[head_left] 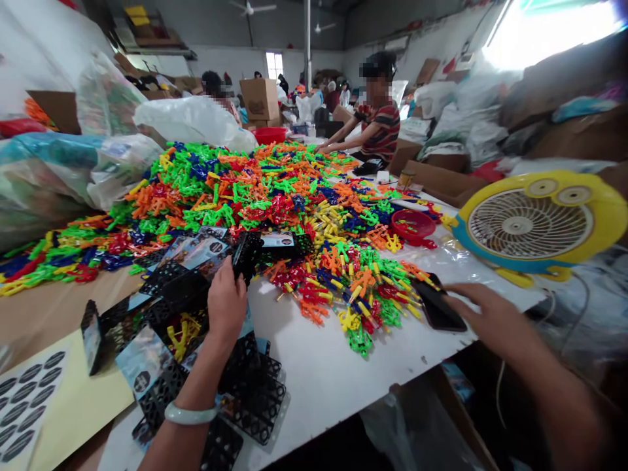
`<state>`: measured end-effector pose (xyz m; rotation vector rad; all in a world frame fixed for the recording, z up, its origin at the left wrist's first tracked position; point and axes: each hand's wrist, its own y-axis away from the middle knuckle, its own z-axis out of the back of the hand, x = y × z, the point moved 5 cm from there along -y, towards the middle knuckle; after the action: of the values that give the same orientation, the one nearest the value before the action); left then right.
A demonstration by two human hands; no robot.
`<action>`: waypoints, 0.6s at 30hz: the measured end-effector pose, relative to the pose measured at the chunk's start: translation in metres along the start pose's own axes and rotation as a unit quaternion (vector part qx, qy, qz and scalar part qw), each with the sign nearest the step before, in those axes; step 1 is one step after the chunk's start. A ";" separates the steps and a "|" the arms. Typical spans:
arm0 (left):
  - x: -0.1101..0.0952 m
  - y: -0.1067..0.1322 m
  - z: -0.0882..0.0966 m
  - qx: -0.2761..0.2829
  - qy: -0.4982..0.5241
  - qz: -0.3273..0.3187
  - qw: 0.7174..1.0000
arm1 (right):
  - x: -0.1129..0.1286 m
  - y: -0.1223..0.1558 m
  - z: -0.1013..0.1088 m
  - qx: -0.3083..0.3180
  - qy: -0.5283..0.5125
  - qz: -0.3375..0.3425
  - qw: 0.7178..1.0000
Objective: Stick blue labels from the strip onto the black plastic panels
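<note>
My left hand is closed around a black perforated plastic piece, held upright above the table. Beneath and around that wrist lies a heap of similar black perforated pieces, some with printed blue cards. Yellow plastic figures show among them. My right hand, slightly blurred, reaches over the right end of a black smartphone with its fingers stretched out; whether they touch it I cannot tell. Small colourful plastic toys with yellow-tipped sticks lie just left of the phone.
A large pile of bright plastic figures covers the table's far side. A yellow-and-blue fan stands at the right, near a red basket. Oval black stickers lie at lower left. A person in a striped shirt works across the table.
</note>
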<state>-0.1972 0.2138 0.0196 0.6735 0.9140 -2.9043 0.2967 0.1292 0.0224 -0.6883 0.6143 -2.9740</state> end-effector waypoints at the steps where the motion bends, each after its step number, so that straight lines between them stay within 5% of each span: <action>1: 0.000 0.000 0.001 0.003 0.000 0.004 1.000 | 0.041 -0.023 -0.027 0.032 0.006 0.038 0.999; 5: 0.003 -0.002 0.006 0.015 0.007 0.018 1.000 | 0.172 -0.110 -0.129 0.101 0.003 0.147 0.984; 7: 0.005 -0.003 0.007 0.016 0.010 0.020 1.000 | 0.206 -0.140 -0.168 0.123 0.009 0.172 0.977; 10: 0.009 -0.003 0.008 0.007 0.010 0.020 1.000 | 0.226 -0.166 -0.206 0.151 0.021 0.180 0.972; 14: 0.011 -0.001 0.004 0.003 0.012 0.012 1.000 | 0.223 -0.174 -0.212 0.173 0.014 0.195 0.965; 18: 0.010 -0.001 0.001 0.000 0.008 0.008 1.000 | 0.208 -0.166 -0.182 0.145 -0.039 0.195 0.969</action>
<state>-0.2068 0.2148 0.0164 0.7016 0.9047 -2.8896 0.0415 0.3257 0.0229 -0.5776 0.2602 -2.5823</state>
